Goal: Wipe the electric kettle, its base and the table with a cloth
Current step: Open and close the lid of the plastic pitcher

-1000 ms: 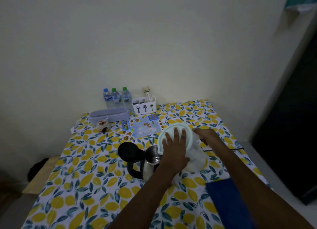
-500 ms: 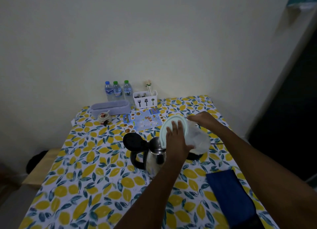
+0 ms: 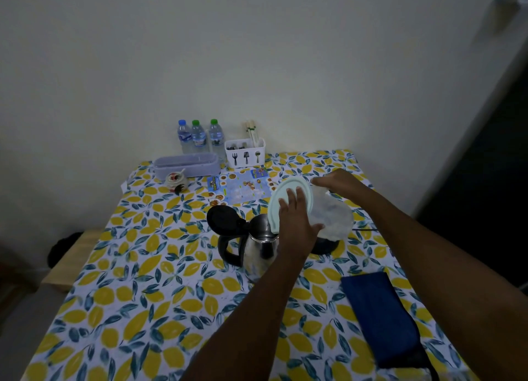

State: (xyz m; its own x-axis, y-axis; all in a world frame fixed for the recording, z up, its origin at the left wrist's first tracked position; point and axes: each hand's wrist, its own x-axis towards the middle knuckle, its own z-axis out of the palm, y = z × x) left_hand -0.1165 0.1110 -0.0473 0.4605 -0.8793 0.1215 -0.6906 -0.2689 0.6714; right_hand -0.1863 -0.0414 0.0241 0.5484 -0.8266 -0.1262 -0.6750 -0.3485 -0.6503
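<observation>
We see a big worktop (image 3: 137,309) covered with a cloth full of yellow lemons and blue-green leaves. It stands against a plain pale wall (image 3: 257,52).

Near our right side a flat dark blue cloth (image 3: 380,318) lies on the worktop, not held by any hand.

In the middle stands the shiny metal electric kettle (image 3: 258,252) with a black handle. Its round black lid (image 3: 223,219) is flipped open to the left. Just to the right of the kettle sits the round black kettle base (image 3: 328,245), partly hidden, with a thin dark cord (image 3: 364,230) running off to the right.

Above the kettle we hold a clear plastic tub with a pale round lid (image 3: 288,200), tipped on its side. Our left hand (image 3: 297,220) lies flat on the pale lid with fingers spread. Our right hand (image 3: 340,182) grips the far end of the tub from above.

At the back by the wall sit a long grey-purple box (image 3: 187,165), three small water bottles (image 3: 198,136), and a white cutlery holder (image 3: 245,153) with sticks poking out. A bright blue printed sheet (image 3: 241,188) lies flat near it. A tiny round jar (image 3: 176,180) sits in front of the box.
</observation>
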